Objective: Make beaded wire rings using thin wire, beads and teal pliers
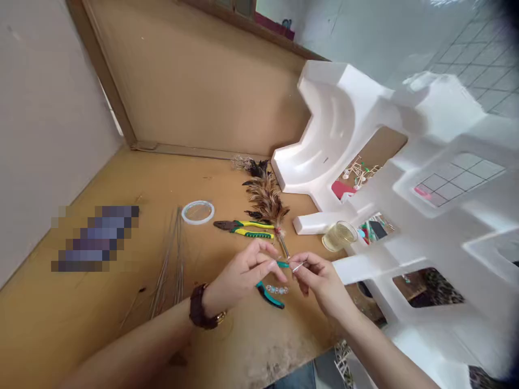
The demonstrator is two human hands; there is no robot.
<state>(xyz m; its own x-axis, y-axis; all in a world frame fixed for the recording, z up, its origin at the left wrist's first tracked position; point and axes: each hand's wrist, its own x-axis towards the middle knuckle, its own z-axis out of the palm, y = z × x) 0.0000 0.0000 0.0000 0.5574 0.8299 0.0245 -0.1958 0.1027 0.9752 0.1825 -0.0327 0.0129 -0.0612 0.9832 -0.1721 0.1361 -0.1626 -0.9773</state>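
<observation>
My right hand [320,281] pinches a small thin silvery piece [299,266] between thumb and fingers. Close by on its left, my left hand [253,267] has its fingers curved and apart, over a teal-handled tool [271,298] on the table; whether it touches the tool's upper handle is unclear. Beside the lower teal handle lies a short row of clear beads [277,290]. Yellow-green pliers [245,228] rest just beyond my left hand. Behind both hands is a brown feather duster [265,197], its handle pointing toward them.
Long thin wires [178,256] and a white ring [198,212] lie left on the wooden table [227,346]. To the right are a glass of yellowish liquid [339,236] and a large white molded frame [365,97] with openings. A blurred item [97,237] sits far left.
</observation>
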